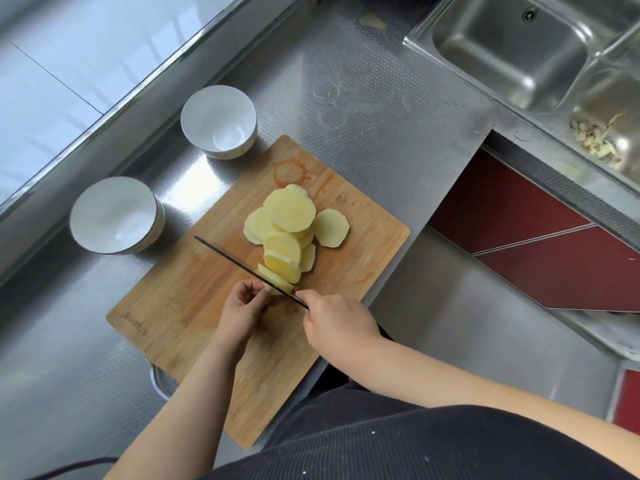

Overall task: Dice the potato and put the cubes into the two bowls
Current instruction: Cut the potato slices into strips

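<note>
Right hand (337, 322) grip curled round knife (242, 266), blade across potato end piece (277, 280). Left hand (242, 306) fingertips pinch that piece on cutting board (194, 299). Potato slices (291, 223) fanned mid-board. Two white bowls (219, 121) (116, 216) on worktop (363, 109), beside board.

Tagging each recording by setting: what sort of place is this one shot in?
Most likely a kitchen, perhaps a commercial one: a textured stainless-steel countertop, a stainless-steel double sink with scraps in one basin, and a rectangular wooden cutting board bearing pale yellow potato slices.
</note>
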`<state>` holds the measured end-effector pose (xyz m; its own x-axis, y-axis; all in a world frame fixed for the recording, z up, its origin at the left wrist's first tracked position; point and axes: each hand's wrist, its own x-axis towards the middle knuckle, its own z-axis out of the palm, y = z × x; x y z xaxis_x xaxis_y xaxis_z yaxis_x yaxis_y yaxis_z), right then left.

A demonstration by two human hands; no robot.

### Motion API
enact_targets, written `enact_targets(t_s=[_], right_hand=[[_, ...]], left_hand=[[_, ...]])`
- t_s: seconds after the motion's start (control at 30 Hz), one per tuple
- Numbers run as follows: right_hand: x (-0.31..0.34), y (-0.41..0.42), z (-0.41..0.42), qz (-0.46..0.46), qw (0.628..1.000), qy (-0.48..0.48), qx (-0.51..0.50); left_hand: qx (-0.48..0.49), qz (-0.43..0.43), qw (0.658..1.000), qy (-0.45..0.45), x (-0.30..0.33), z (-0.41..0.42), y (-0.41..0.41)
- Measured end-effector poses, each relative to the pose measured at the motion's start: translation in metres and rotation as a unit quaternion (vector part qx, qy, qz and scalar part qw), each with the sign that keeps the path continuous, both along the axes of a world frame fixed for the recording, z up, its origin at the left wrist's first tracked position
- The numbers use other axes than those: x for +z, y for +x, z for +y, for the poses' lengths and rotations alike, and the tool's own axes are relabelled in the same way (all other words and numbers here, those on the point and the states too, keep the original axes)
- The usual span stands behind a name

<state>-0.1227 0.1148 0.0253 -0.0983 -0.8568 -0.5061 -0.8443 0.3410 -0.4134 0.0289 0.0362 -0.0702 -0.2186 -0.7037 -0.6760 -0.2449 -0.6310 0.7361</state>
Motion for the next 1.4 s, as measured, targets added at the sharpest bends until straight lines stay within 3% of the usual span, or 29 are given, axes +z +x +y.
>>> enact_targets(t_s=[1.4], right_hand=[[-0.0037, 0.0007, -0.0075, 0.007, 0.999, 0.048, -0.013]], left_hand=[[0.001, -0.007, 1.000, -0.002, -0.0015, 0.0008, 0.0006]])
